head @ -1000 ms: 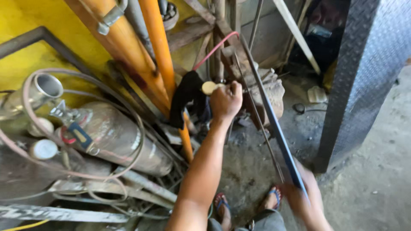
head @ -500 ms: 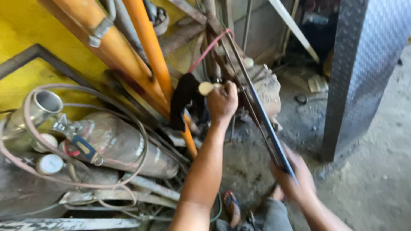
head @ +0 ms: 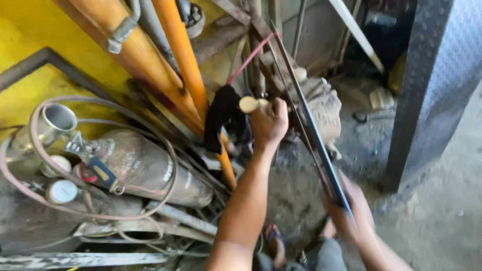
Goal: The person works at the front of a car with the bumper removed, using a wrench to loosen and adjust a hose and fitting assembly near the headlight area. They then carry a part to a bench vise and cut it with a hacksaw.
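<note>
1. The left hand (head: 269, 123) is raised ahead of the body and closed in a full fist around a pale wooden handle (head: 249, 104). The rounded end of the handle sticks out of the fist on its left side. What the handle belongs to cannot be told.
2. The right hand (head: 349, 213) is low and near the body, its fingers wrapped tight round the near end of a long thin metal bar (head: 314, 135).
3. The bar runs from the right hand up and away, passing just right of the left hand, and ends among the scrap metal (head: 261, 30) above that hand. Whether it touches the left hand cannot be told.
4. A black cloth (head: 223, 118) hangs just left of the left hand, beside an orange pipe (head: 183, 60) that slants down from above.
5. A thicker yellow-orange pipe (head: 135, 50) with a metal clamp lies further left of the orange one.
6. Well left of the left arm, a rusty gas cylinder (head: 150, 170) lies on its side with a gauge (head: 61, 190) and a looped hose (head: 35, 130) about it.
7. A dirty lump of rubble (head: 326, 108) sits just right of the left hand, behind the bar.
8. A grey steel panel (head: 432, 85) with a raised pattern stands well right of both hands, on the dusty floor (head: 442, 226).
9. A sandalled foot (head: 273, 241) shows beside the left forearm.
</note>
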